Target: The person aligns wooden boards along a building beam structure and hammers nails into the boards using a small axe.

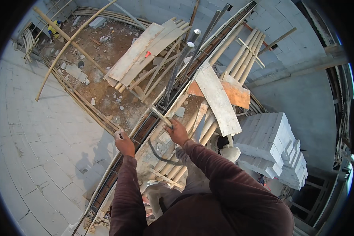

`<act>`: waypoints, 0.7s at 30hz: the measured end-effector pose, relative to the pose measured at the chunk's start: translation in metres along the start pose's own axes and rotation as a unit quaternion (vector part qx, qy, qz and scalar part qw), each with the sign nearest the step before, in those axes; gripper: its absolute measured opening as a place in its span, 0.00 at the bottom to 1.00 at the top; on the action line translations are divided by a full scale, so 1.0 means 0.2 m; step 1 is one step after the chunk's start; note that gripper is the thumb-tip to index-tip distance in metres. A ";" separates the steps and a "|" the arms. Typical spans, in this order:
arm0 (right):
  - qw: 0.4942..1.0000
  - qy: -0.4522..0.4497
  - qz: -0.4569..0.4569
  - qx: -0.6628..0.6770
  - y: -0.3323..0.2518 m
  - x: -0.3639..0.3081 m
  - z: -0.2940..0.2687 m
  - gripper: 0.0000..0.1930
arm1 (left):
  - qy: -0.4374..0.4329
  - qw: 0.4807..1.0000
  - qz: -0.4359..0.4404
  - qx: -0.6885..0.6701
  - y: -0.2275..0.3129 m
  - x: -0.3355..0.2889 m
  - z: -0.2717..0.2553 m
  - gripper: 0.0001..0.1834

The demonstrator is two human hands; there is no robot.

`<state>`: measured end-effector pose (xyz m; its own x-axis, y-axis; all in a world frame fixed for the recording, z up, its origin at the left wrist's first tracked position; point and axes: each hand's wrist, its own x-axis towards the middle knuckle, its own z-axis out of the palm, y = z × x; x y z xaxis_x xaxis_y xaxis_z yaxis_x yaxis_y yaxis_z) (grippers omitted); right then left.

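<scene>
A long narrow formwork trough (147,128) of boards runs diagonally past me, with dark steel rebar (106,176) inside it. On its near right side, my right hand (177,131) is wrapped around a short pale rod (160,115). The rod slants up and left over the trough, and its far tip lies close to the dark metal there. My left hand (124,143) is closed at the trough's left edge, near the top of the grey block wall. Something small and dark shows at its fingers, too little of it to name. Dark upright posts (176,74) stand beyond my hands.
Bamboo poles (246,55) and loose boards (218,98) form a platform on the right. Below it stands a stack of grey blocks (263,137). Further boards (141,51) rest on a bamboo frame over rubble-strewn ground. A person in a yellow vest (56,29) is far left.
</scene>
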<state>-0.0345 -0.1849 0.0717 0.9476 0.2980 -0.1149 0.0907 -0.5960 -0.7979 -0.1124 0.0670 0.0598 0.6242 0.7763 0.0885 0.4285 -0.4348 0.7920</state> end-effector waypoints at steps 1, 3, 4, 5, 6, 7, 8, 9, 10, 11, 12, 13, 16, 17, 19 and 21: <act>0.999 -0.042 0.014 -0.007 0.02 -0.04 -0.09 0.22 | -0.012 1.000 -0.014 -0.015 0.03 0.04 0.03 0.16; 0.995 -0.100 0.011 -0.014 0.08 -0.13 -0.30 0.21 | -0.001 0.999 -0.020 -0.040 0.07 0.13 0.11 0.15; 0.994 -0.111 -0.018 -0.004 0.11 -0.17 -0.41 0.20 | -0.021 0.997 -0.050 -0.052 0.08 0.19 0.18 0.15; 0.989 -0.141 0.033 -0.020 0.14 -0.22 -0.52 0.21 | -0.036 0.994 -0.073 -0.072 0.09 0.25 0.26 0.14; 0.988 -0.143 0.019 -0.053 0.17 -0.26 -0.64 0.20 | -0.041 0.991 -0.067 -0.104 0.08 0.32 0.34 0.14; 0.981 -0.169 0.051 -0.085 0.19 -0.29 -0.74 0.19 | -0.069 0.973 -0.137 -0.174 0.06 0.39 0.43 0.13; 0.979 -0.168 0.076 -0.090 0.20 -0.32 -0.84 0.17 | -0.085 0.947 -0.176 -0.255 0.03 0.45 0.54 0.12; 0.967 -0.192 0.107 -0.128 0.20 -0.34 -0.95 0.17 | -0.102 0.929 -0.193 -0.298 0.00 0.50 0.65 0.11; 0.963 -0.219 0.125 -0.093 0.19 -0.36 -1.05 0.18 | -0.124 0.911 -0.220 -0.324 -0.04 0.55 0.74 0.11; 0.950 -0.231 0.101 -0.184 0.18 -0.36 -1.11 0.18 | -0.159 0.902 -0.209 -0.342 -0.08 0.59 0.83 0.11; 0.948 -0.247 0.155 -0.128 0.17 -0.37 -1.15 0.18 | -0.209 0.896 -0.221 -0.323 -0.12 0.63 0.90 0.11; 0.934 -0.259 0.231 -0.081 0.15 -0.39 -1.20 0.18 | -0.232 0.883 -0.229 -0.337 -0.16 0.66 0.97 0.11; 0.891 -0.270 0.354 -0.088 0.13 -0.39 -1.23 0.19 | -0.313 0.852 -0.264 -0.326 -0.28 0.70 1.14 0.12; 0.890 -0.280 0.335 -0.129 0.13 -0.39 -1.21 0.21 | -0.326 0.849 -0.260 -0.324 -0.32 0.70 1.18 0.13; 0.885 -0.301 0.319 -0.158 0.11 -0.40 -1.16 0.23 | -0.350 0.809 -0.301 -0.364 -0.38 0.70 1.24 0.13; 0.877 -0.318 0.311 -0.182 0.08 -0.39 -1.10 0.26 | -0.380 0.820 -0.261 -0.338 -0.42 0.68 1.27 0.13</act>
<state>-0.0393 -0.3824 0.1981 0.4974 0.1174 -0.8595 -0.1812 -0.9549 -0.2353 0.1027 0.0941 -0.1485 0.8076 0.1553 -0.5689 0.4678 0.4185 0.7784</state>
